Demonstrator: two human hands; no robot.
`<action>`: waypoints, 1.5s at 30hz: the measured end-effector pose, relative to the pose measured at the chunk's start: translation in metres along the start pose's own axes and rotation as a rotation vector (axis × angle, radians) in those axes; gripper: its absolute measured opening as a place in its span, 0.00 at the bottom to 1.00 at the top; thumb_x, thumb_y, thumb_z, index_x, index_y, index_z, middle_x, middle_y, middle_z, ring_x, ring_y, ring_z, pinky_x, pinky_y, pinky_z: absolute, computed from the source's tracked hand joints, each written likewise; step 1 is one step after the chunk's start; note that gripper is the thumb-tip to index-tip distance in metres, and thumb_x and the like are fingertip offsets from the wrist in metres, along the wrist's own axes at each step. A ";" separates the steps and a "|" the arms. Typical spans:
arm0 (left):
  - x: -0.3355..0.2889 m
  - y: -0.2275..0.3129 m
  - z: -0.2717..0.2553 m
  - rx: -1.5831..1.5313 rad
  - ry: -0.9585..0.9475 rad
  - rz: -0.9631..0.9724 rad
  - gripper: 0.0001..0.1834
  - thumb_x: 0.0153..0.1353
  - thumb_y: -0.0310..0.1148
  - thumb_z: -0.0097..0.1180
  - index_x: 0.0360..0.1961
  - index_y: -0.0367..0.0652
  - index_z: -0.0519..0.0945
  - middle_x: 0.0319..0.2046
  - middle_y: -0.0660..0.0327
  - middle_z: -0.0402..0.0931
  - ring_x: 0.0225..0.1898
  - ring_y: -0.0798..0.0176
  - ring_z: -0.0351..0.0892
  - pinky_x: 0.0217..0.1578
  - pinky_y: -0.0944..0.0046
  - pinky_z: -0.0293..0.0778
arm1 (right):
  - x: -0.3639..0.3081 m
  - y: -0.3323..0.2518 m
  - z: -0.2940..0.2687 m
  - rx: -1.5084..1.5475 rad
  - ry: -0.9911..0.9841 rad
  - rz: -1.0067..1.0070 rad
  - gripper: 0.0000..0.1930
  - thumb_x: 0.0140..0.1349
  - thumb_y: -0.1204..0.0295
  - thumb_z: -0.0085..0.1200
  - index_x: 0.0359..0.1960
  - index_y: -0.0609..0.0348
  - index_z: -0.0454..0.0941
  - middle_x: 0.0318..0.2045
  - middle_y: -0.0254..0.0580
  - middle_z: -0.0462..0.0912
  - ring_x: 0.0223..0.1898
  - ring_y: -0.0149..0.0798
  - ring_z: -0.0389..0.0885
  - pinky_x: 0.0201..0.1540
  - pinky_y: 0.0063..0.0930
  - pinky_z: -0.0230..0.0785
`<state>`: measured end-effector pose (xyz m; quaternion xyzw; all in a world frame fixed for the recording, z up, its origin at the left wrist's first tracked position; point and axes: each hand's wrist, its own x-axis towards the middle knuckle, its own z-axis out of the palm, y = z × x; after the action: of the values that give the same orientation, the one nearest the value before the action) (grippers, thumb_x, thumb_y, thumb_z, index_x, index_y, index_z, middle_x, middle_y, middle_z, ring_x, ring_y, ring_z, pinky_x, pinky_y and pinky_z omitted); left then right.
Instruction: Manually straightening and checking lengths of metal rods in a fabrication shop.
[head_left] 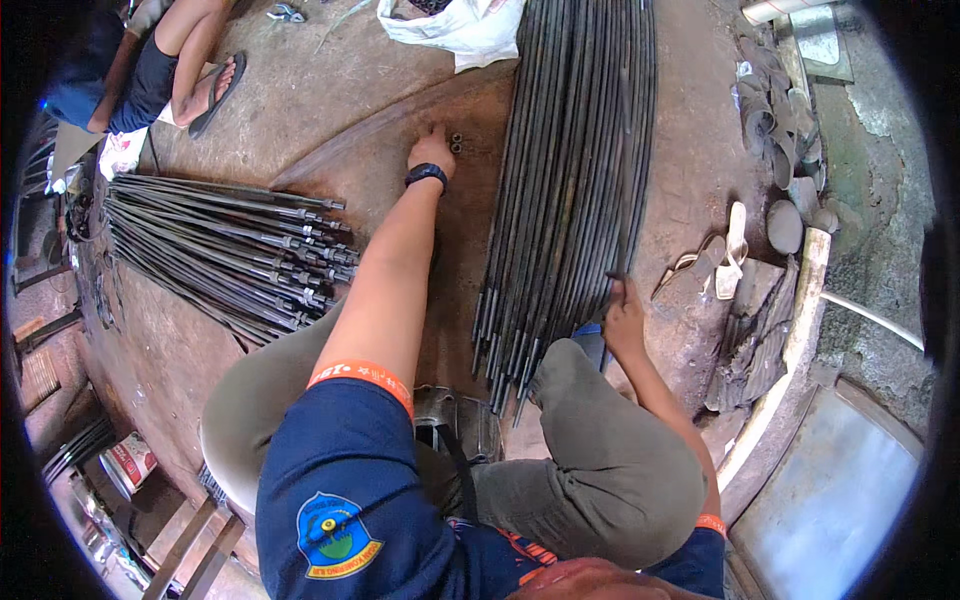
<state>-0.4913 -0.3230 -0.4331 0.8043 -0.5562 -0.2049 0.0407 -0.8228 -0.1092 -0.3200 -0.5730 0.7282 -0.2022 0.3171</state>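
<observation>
Gripped a long dark metal rod point(624, 170) with right hand point(625, 320), holding left hand point(431, 153), grasp unclear, beside small grey metal nuts point(457, 148).

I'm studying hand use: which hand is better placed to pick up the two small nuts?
Likely the left hand: it is just beside the two small nuts. The right hand is farther off, at the opposite edge of the long dark rods.
</observation>
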 end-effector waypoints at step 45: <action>-0.173 0.188 -0.274 -1.620 -0.665 0.197 0.13 0.64 0.35 0.46 0.45 0.37 0.69 0.48 0.52 0.72 0.51 0.56 0.71 0.54 0.58 0.67 | -0.011 -0.128 -0.244 0.497 -0.029 0.110 0.15 0.64 0.55 0.43 0.42 0.52 0.69 0.19 0.32 0.66 0.14 0.26 0.62 0.15 0.23 0.58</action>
<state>-0.6049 -0.2812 -0.0789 0.3754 -0.2899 -0.7554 0.4521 -0.9001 -0.1487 -0.0586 -0.4395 0.6816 -0.3494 0.4691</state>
